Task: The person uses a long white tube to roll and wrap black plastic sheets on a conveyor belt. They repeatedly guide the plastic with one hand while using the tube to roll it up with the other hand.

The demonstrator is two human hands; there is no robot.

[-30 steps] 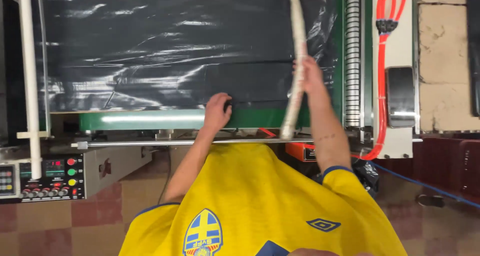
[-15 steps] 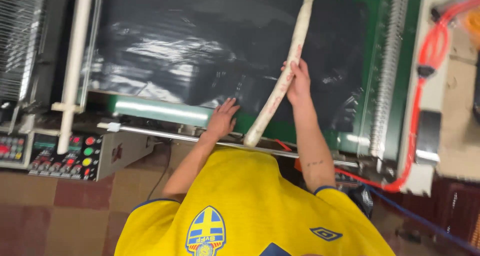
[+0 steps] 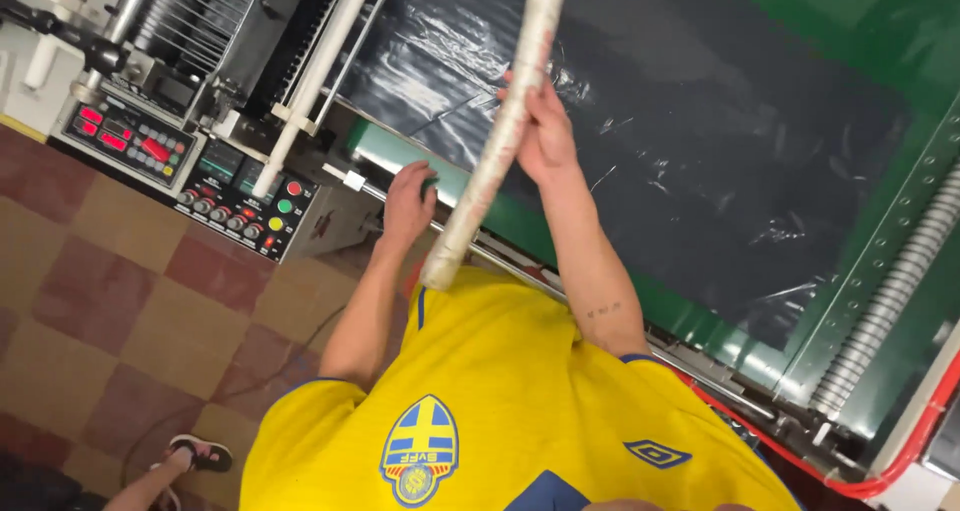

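Note:
My right hand (image 3: 543, 121) is shut around a long off-white cardboard tube (image 3: 492, 141). The tube slants from the top of the view down to my yellow shirt, over a sheet of black plastic film (image 3: 650, 131) spread on a green machine bed (image 3: 850, 31). My left hand (image 3: 408, 203) lies with fingers apart on the bed's green front edge (image 3: 455, 186), beside a thin metal bar (image 3: 365, 183). It holds nothing.
A control panel (image 3: 190, 166) with red displays and coloured buttons sits left of my left hand. White rollers (image 3: 315, 81) run above it. A corrugated hose (image 3: 890, 301) and a red cable (image 3: 900, 461) are at the right. A sandalled foot (image 3: 195, 456) stands on the chequered floor (image 3: 90, 301).
The view has swung left and tilted, bringing the control panel closer. My right hand keeps the tube, which now slants more steeply. My left hand stays on the green edge.

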